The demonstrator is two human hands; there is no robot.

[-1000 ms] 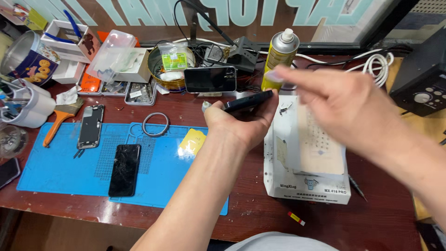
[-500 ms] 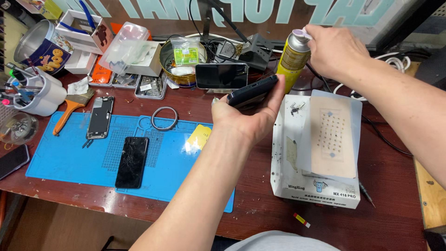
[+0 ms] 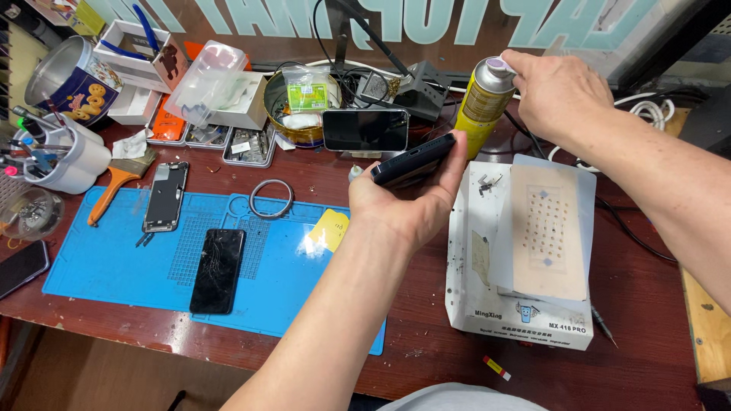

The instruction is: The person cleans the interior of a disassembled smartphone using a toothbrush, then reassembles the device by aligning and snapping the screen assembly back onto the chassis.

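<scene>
1. Two bare hands at work over a dark red table (image 3: 655,297).
2. Left hand (image 3: 407,202): raised above the table edge of the blue work mat (image 3: 114,259), fingers closed around a dark phone (image 3: 413,160), held edge-on and tilted, its upper end toward the spray can.
3. Right hand (image 3: 560,95): fingertips closed on the cap of a yellow spray can (image 3: 481,106), which stands upright at the back of the table, just behind the white heating plate unit (image 3: 525,251).
4. Blue work mat: bears a cracked black screen (image 3: 218,270), an opened phone body (image 3: 166,196), a metal ring (image 3: 271,199) and a yellow card (image 3: 330,230).
5. Second phone (image 3: 365,130): stands propped on its long edge between the left hand and a round tin (image 3: 285,114).
6. White cup (image 3: 72,164), far left: holds tools; an orange-handled brush (image 3: 118,183) lies beside it.
</scene>
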